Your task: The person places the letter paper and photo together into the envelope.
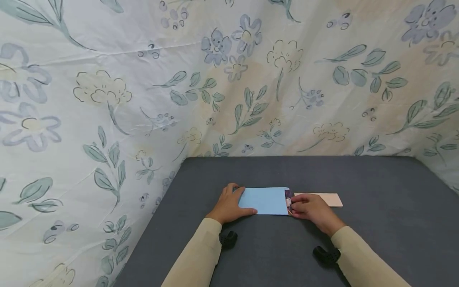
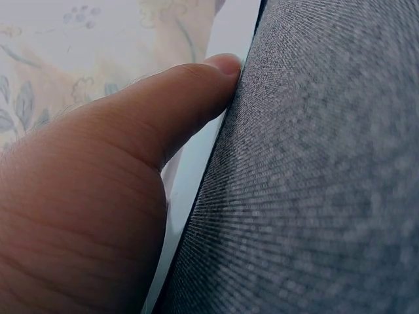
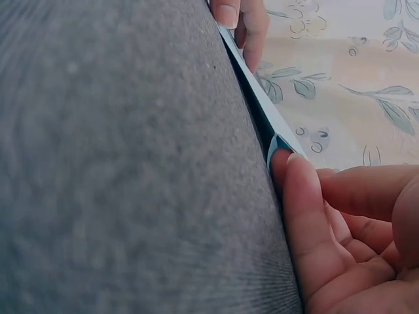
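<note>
Nearest the camera, two cream sleeves (image 1: 195, 255) are reached forward over the grey table (image 1: 279, 259), and a small black mount (image 1: 326, 255) is worn at each wrist. Beyond them, a light blue envelope (image 1: 265, 201) is laid flat on the table, lengthwise between the two hands. Its left end is steadied by the left hand (image 1: 227, 205): the fingers are spread wide, the thumb is laid straight along the near edge, as is also seen from the left wrist, and the far left corner is touched by the other fingers. From the envelope's right end a strip of a dark, patterned card (image 1: 288, 199) is left showing. The card's outer end is pinched by the right hand (image 1: 315, 211), whose thumb and fingertips are drawn together there; in the right wrist view a fingertip is set at the envelope's open end, where the blue paper is lifted and curved. Just past the right hand, pink paper (image 1: 331, 199) is laid on the table, partly covered by that hand. Farthest off, the table is backed by a hung floral cloth (image 1: 229, 115), on which leaves and blue and yellow flowers are printed.
</note>
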A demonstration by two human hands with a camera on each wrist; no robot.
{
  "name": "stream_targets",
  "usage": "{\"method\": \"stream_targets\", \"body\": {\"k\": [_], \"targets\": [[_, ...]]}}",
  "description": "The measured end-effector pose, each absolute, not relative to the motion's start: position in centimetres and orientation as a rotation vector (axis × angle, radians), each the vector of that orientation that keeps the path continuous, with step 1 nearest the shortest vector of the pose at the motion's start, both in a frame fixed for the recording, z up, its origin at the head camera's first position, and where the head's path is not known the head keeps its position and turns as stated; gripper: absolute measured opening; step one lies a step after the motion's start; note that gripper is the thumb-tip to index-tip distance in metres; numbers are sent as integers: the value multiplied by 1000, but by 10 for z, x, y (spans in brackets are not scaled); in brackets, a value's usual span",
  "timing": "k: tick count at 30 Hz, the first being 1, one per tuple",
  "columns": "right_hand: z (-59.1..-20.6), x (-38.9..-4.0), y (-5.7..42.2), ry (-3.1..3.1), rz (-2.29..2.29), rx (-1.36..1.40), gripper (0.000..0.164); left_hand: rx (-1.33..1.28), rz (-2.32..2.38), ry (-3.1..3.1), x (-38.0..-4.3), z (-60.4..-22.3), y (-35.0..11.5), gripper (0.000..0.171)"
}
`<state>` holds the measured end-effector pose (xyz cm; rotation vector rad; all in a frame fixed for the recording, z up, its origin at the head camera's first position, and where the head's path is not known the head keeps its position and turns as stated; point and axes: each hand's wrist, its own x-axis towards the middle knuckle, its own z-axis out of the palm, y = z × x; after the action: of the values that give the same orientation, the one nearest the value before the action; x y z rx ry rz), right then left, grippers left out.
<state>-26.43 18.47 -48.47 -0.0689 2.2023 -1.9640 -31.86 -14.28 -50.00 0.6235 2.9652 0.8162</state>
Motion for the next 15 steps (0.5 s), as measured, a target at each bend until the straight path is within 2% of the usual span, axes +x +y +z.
{"method": "stream_targets", "body": {"k": [15], "targets": [[-482,-266,175,2340,-1836,-59,35,626,809,2962,-323,-500,-144,106]]}}
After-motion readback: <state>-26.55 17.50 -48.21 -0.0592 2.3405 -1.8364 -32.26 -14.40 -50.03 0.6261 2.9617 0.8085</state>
